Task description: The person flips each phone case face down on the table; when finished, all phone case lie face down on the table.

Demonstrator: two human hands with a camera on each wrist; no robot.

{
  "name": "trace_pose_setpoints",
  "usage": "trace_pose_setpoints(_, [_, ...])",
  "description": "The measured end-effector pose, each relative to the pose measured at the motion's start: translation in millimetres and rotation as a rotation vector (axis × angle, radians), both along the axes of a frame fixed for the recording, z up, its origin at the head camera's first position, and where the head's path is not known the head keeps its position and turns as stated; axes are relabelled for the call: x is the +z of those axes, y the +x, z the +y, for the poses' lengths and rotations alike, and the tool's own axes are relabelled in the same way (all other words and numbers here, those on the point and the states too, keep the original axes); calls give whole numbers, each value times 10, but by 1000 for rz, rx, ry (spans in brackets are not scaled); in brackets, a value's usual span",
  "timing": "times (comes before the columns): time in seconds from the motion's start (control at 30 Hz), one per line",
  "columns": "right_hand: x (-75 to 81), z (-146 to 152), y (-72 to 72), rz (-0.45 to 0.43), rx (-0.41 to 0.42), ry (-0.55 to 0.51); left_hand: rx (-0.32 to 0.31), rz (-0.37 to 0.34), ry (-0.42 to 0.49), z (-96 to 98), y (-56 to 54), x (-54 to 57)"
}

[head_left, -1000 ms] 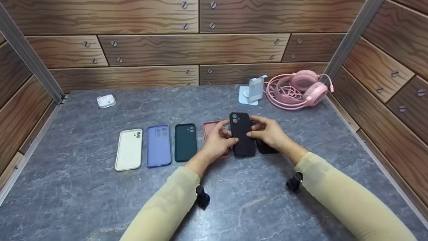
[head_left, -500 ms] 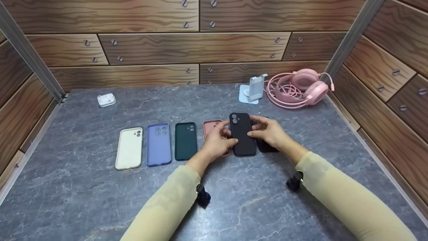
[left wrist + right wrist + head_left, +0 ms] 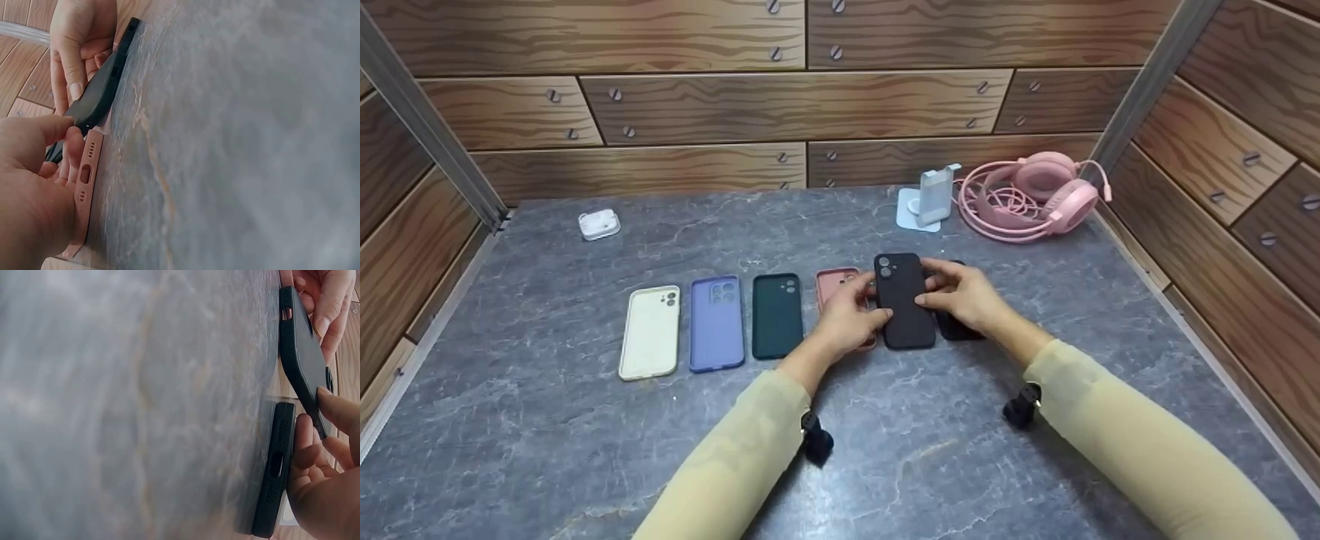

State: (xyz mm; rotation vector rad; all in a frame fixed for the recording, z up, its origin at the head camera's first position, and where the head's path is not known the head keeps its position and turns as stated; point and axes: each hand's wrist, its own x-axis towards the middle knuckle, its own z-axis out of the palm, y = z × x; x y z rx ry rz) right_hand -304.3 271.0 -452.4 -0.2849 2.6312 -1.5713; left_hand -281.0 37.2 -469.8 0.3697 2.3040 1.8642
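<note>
A black phone case [image 3: 905, 304] with its camera end away from me is pinched along its left edge by my left hand [image 3: 849, 319]. My right hand [image 3: 966, 298] pinches the opposite edge with thumb and fingers. A pink phone case [image 3: 837, 283] lies partly hidden under my left hand; its port end shows in the left wrist view. Under my right hand a second black phone case [image 3: 274, 469] lies on the table, mostly covered in the head view. The held case appears tilted, its right side raised in the right wrist view.
Left of the hands lie a dark green phone case [image 3: 777, 316], a purple phone case [image 3: 716, 324] and a cream phone case [image 3: 649, 333]. Farther back are a white earphone case [image 3: 599, 224], a pale blue stand [image 3: 934, 196] and a pink headset [image 3: 1069, 206] by the right wall.
Both hands keep hold of the black phone case with hardly any movement. The whole head view shifts very slightly.
</note>
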Motion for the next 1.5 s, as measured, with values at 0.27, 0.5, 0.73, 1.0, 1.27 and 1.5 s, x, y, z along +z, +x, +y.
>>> trace_pose_setpoints(0.27, [41,-6,14,50,-4,67,15,-15,-7,19,-5,1])
trace_pose_setpoints(0.5, [1,-23,2,36,-6,60,84,-25,-43,21,-9,-8])
trace_pose_setpoints(0.73, [-50,-38,-9,24,-17,92,88,-3,-45,18,-17,-37])
trace_pose_setpoints(1.0, [-51,-17,-13,37,-12,135,55,35,-118,35,-18,-3])
trace_pose_setpoints(1.27, [-47,-25,-7,51,-10,150,44,41,-172,29,-5,27])
trace_pose_setpoints(1.5, [-71,-25,-12,67,-9,134,50,36,-162,22,-2,16])
